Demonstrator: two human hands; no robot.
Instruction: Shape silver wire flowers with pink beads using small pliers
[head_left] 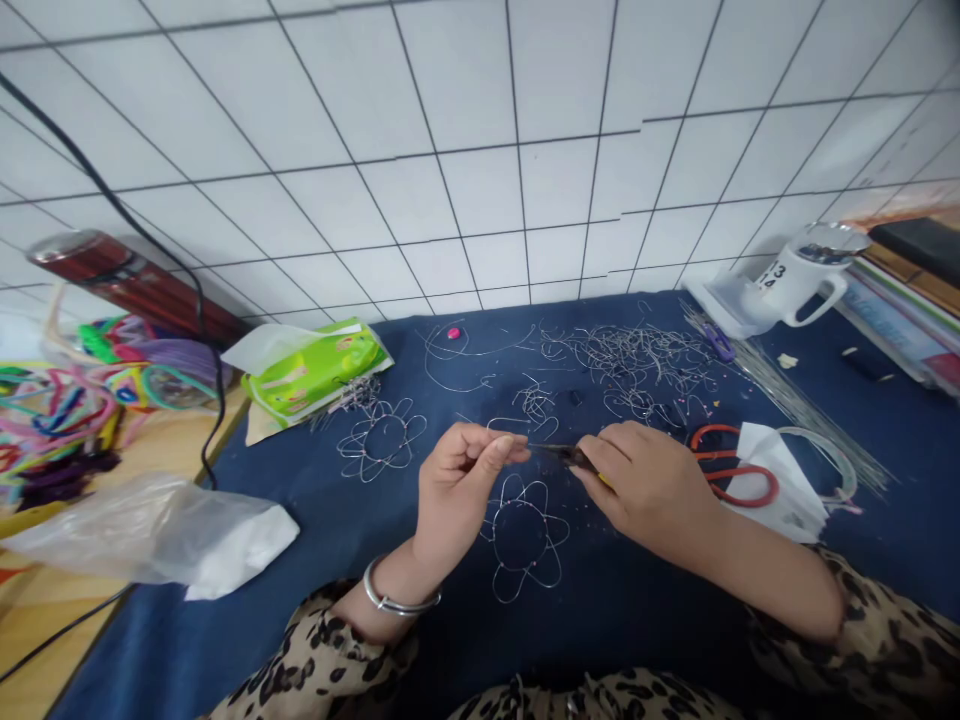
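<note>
My left hand [469, 480] pinches a thin metal wire [541, 446] between thumb and fingers. Closed around a pair of pliers [574, 455], my right hand [649, 490] keeps the dark jaws at the wire, just right of my left fingertips. Most of the pliers' handles are hidden in my palm. Below my hands, a flower-shaped wire frame [520, 568] lies flat on the dark blue cloth, several loops around a central ring. Another such wire flower [382, 472] lies to the left of my left hand.
Tangled wire pieces [637, 355] and straight wires [817, 405] lie behind and right. Red-handled scissors [765, 485] rest by white paper. A green tissue pack [319, 375], plastic bag [157, 530] and red flask [142, 285] are left; a white mug [806, 280] stands back right.
</note>
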